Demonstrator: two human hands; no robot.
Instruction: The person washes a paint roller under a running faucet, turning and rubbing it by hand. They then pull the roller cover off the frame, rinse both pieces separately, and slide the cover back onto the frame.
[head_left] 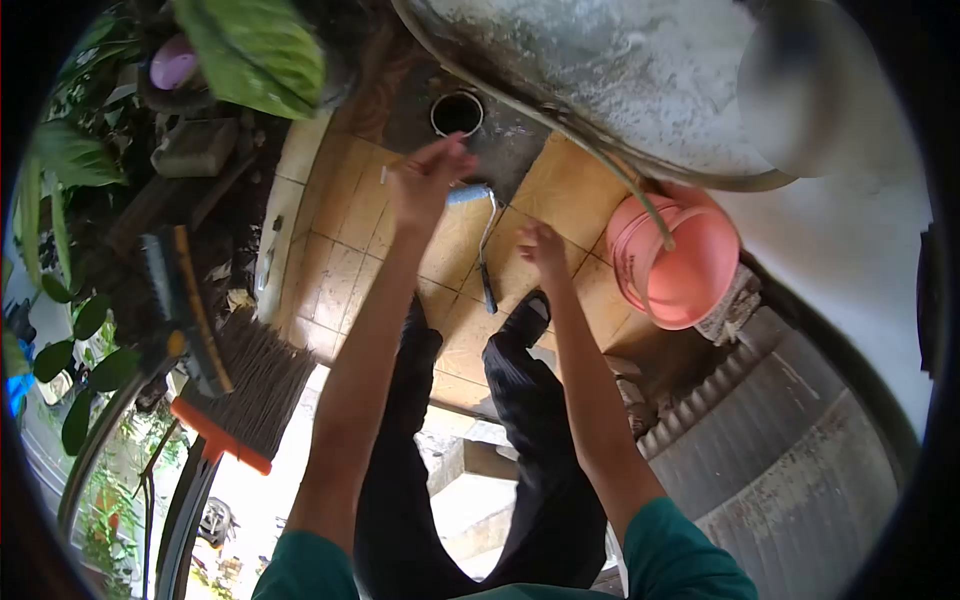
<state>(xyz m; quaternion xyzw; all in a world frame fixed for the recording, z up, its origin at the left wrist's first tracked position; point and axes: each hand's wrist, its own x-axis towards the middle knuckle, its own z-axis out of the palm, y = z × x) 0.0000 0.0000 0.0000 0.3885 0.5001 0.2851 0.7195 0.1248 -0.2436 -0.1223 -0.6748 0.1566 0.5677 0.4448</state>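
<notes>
Yellow-brown floor tiles [345,255] are seen from above, bordered on one side by leafy plants [255,45] and on the other by a large grey metal basin [620,80]. A paint roller [480,235] lies on the tiles between the two outstretched arms, its blue-grey sleeve near the left hand [428,180] and its dark handle pointing back towards a black shoe [527,318]. The left hand is raised with fingers pinched on a small pale thing that cannot be identified. The right hand [542,250] is held loosely curled and empty, just beside the roller's wire frame. A pink bucket [680,265] stands to the right, with a hose [600,160] draped into it. A broom [240,385] with an orange head leans at the left
</notes>
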